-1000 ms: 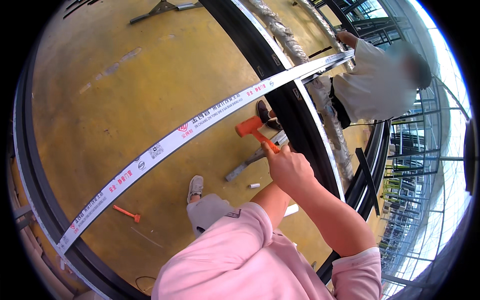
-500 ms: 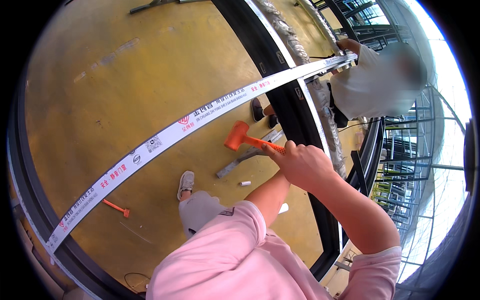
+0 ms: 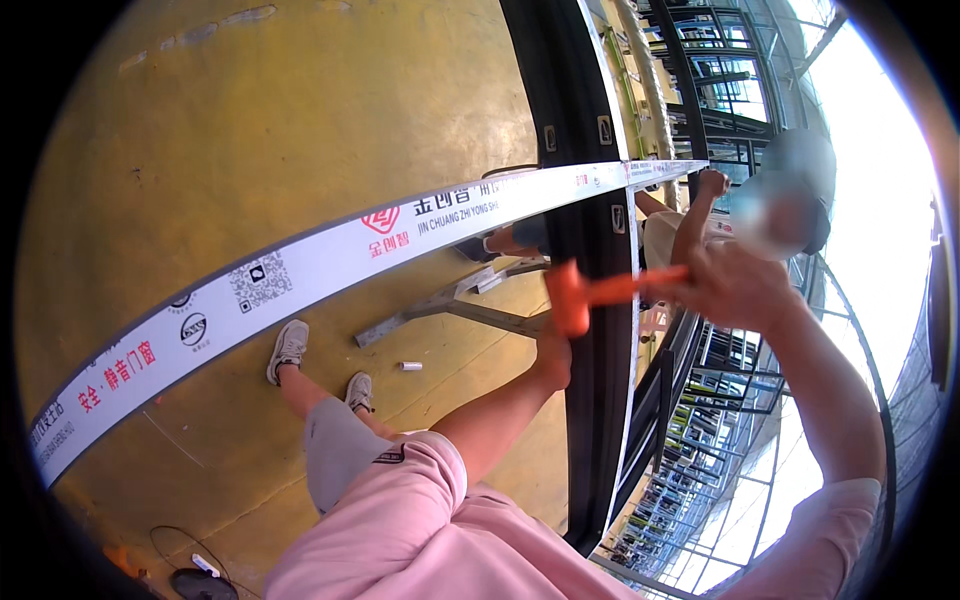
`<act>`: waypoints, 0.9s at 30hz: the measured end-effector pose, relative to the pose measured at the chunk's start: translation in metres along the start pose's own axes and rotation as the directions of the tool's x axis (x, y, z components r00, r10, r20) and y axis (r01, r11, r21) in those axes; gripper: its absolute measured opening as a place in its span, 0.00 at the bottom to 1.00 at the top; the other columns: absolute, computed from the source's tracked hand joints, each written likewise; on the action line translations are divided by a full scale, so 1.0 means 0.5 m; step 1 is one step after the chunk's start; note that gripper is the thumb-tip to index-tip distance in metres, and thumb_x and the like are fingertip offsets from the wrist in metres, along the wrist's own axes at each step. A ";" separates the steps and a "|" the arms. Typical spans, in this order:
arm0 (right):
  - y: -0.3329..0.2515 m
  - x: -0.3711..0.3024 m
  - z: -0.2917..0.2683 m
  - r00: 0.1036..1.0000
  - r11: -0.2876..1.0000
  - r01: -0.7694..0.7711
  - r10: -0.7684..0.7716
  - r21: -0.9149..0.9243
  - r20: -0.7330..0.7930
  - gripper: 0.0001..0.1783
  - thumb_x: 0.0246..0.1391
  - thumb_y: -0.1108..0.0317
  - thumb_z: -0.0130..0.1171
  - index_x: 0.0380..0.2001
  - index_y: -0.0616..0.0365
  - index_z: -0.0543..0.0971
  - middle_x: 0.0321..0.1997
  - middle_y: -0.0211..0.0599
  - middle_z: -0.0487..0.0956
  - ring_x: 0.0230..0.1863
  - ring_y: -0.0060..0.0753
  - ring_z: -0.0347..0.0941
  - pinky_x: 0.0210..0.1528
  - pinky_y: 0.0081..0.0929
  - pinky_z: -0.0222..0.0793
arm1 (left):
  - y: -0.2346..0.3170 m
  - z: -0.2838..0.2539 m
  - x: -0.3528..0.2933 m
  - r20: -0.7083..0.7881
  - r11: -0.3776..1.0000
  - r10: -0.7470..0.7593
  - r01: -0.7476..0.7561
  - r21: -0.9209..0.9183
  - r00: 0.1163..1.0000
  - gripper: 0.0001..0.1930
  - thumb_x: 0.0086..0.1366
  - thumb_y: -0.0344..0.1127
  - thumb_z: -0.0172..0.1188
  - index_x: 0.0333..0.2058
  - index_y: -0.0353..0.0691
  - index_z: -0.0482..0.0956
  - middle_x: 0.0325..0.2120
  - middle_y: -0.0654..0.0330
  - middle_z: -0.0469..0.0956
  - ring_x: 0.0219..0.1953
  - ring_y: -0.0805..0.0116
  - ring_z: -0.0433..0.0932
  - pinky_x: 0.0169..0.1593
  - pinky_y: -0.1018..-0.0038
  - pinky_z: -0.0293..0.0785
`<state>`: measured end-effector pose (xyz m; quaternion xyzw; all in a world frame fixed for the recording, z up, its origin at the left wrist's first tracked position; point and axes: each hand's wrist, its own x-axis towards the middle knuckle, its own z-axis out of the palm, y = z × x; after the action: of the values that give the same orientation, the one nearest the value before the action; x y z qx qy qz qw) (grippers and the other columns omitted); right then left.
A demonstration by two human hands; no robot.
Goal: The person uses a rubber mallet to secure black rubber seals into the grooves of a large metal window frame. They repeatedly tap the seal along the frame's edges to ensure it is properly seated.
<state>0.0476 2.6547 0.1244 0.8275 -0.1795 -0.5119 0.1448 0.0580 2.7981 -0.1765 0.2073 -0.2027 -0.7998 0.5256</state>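
My right hand [image 3: 735, 285] is closed round the handle of an orange mallet [image 3: 568, 300], raised over the black frame bar [image 3: 597, 400]; motion blurs both. My left hand [image 3: 553, 357] is at the left edge of that bar, just below the mallet head. Its fingers are mostly hidden, so I cannot make out whether they grip the bar. A long bar covered with white printed film [image 3: 330, 250] runs across the view and meets the black bar near the far right.
Past the black bar a co-worker [image 3: 675, 235] bends with a hand near the bar's far end. A metal support stand [image 3: 430, 308] is underneath, beside a small white cylinder [image 3: 411, 366] on the floor. Racks of dark frames [image 3: 690, 440] line the right. A cable [image 3: 185, 535] lies lower left.
My right hand has swung the mallet up and to the right. The left hand has come into sight by the black bar. My view has shifted, and the co-worker bends lower.
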 end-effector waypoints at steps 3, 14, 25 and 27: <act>-0.005 0.059 -0.042 0.901 0.942 -0.323 0.334 -0.089 0.276 0.37 0.65 0.61 0.58 0.74 0.26 0.60 0.27 0.30 0.73 0.22 0.26 0.76 0.21 0.24 0.73 | -0.047 0.010 0.048 0.235 0.353 -0.654 0.564 -0.747 0.720 0.17 0.71 0.37 0.48 0.52 0.43 0.81 0.58 0.54 0.75 0.54 0.63 0.78 0.57 0.68 0.75; 0.011 0.084 -0.028 0.936 0.944 -0.326 0.329 -0.041 0.129 0.20 0.66 0.52 0.57 0.59 0.33 0.76 0.27 0.30 0.75 0.24 0.32 0.78 0.25 0.33 0.74 | -0.077 0.034 0.030 0.052 0.512 -0.705 0.558 -0.654 0.708 0.25 0.75 0.49 0.38 0.56 0.42 0.77 0.53 0.56 0.79 0.55 0.63 0.77 0.60 0.65 0.72; -0.187 0.065 -0.075 0.903 0.728 -0.360 0.117 0.583 0.413 0.27 0.72 0.48 0.47 0.69 0.40 0.67 0.29 0.43 0.80 0.27 0.49 0.81 0.30 0.45 0.76 | -0.147 0.018 0.044 -0.075 0.834 -0.455 0.396 -0.384 0.887 0.22 0.77 0.50 0.38 0.53 0.43 0.74 0.45 0.57 0.80 0.49 0.64 0.81 0.53 0.63 0.80; -0.183 0.075 -0.048 0.863 0.615 -0.483 0.214 0.623 0.458 0.28 0.72 0.47 0.45 0.69 0.43 0.66 0.29 0.48 0.81 0.29 0.56 0.81 0.31 0.50 0.76 | -0.129 0.023 0.046 -0.021 0.745 -0.498 0.415 -0.522 0.867 0.23 0.77 0.49 0.37 0.54 0.41 0.75 0.46 0.57 0.81 0.48 0.63 0.82 0.53 0.63 0.80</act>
<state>0.0983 2.7213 0.0663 0.6631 -0.5472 -0.4950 -0.1260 -0.0054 2.8016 -0.2044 0.1699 0.1117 -0.9094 0.3629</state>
